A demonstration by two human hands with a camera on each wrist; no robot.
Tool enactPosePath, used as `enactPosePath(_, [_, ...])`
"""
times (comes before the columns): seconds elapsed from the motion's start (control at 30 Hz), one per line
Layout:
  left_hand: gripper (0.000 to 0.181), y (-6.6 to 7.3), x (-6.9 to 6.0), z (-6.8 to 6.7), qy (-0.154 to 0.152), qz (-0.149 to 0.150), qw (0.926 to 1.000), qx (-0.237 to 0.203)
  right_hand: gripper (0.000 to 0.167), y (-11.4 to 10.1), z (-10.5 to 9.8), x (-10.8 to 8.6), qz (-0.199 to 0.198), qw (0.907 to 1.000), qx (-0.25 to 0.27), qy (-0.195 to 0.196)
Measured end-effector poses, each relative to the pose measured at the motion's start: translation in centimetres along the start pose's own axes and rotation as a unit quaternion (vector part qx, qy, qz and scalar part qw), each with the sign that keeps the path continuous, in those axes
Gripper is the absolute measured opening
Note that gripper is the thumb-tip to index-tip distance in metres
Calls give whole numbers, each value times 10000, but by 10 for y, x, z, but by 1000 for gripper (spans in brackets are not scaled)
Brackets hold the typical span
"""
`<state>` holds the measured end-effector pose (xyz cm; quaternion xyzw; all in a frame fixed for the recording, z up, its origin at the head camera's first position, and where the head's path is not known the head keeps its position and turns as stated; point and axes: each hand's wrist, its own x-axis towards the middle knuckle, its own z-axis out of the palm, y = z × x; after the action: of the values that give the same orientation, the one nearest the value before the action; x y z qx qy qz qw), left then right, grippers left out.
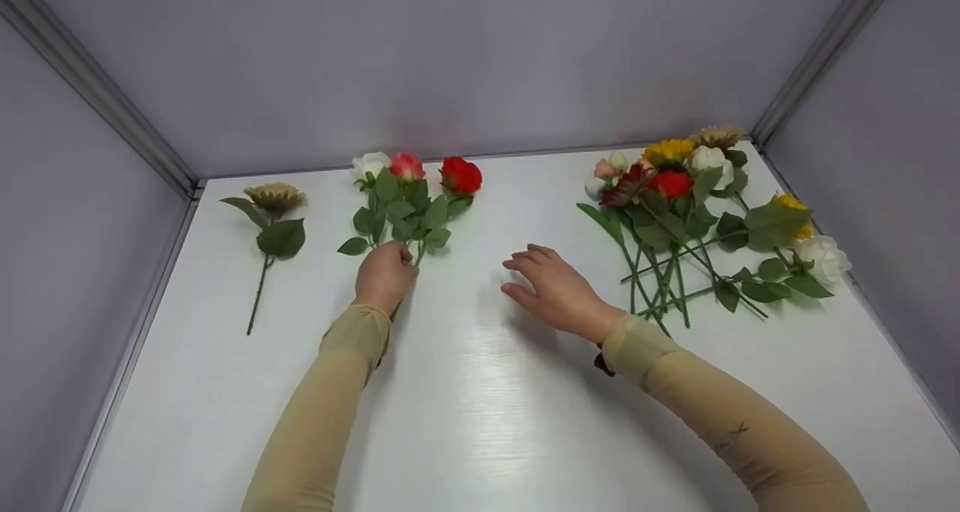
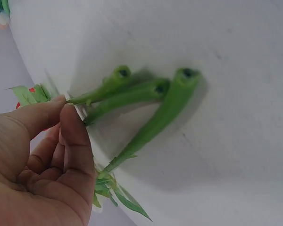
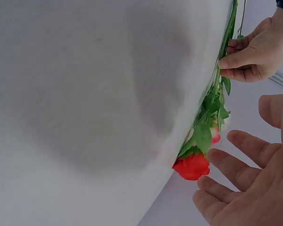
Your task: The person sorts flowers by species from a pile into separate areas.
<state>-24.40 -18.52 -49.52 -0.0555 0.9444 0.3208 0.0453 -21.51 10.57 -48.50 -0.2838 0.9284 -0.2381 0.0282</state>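
A white rose [image 1: 372, 165], a pink rose [image 1: 407, 167] and a red rose [image 1: 460, 176] lie side by side at the back of the table, their leafy stems converging toward the front. My left hand [image 1: 385, 276] pinches at these stems between thumb and fingertip; how many it holds I cannot tell. In the left wrist view, three cut stem ends [image 2: 155, 125] stick out past the fingers. My right hand [image 1: 559, 291] hovers over the table to the right of the red rose, fingers spread and holding nothing.
At the left lies a single beige flower [image 1: 275, 197] with a dark stem. A heap of mixed flowers [image 1: 671, 186] covers the right side, stems crossing, with a white rose [image 1: 823, 259] near the right edge. Grey walls [image 1: 480, 62] enclose the white table [image 1: 480, 422] at back and sides.
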Motion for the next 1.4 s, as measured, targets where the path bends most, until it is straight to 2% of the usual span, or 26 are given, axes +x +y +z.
enactPosePath(0.1, [16, 0, -1, 0, 10, 56, 9999, 138, 45, 12, -4, -3, 129, 9997, 51, 175])
enactPosePath(0.2, [11, -1, -2, 0, 11, 110, 9989, 457, 42, 24, -9, -7, 312, 9987, 169, 353])
enactPosePath(0.33, [24, 0, 0, -1, -43, 216, 9945, 1021, 38, 35, -13, -12, 463, 9972, 274, 518])
enactPosePath(0.47, [25, -1, 2, 1, -45, 400, 9896, 1382, 33, 42, -15, -15, 402, 9969, 276, 618])
enactPosePath(0.73, [24, -8, 4, 0, 112, 277, 9900, 1379, 29, 48, -16, -21, 208, 9969, 267, 713])
enactPosePath(0.93, [28, -8, 0, -4, 195, 307, 9912, 1275, 29, 58, -26, -28, 552, 9963, 251, 617])
enactPosePath(1.07, [36, 1, -3, -5, 357, 427, 9903, 1272, 27, 76, -42, -35, 885, 9939, 170, 637])
enactPosePath(1.17, [33, 15, -7, 0, 441, 803, 9880, 1240, 26, 98, -60, -43, 1160, 9904, 68, 754])
enactPosePath(1.27, [33, 34, -16, 11, 353, 1438, 9820, 1175, 26, 121, -79, -53, 1494, 9848, 50, 880])
enactPosePath(1.33, [38, 49, -24, 21, 232, 1979, 9716, 1277, 27, 135, -92, -58, 1717, 9808, 58, 921])
enactPosePath(1.4, [44, 65, -34, 32, 6, 2542, 9557, 1486, 28, 147, -104, -63, 1941, 9769, 77, 895])
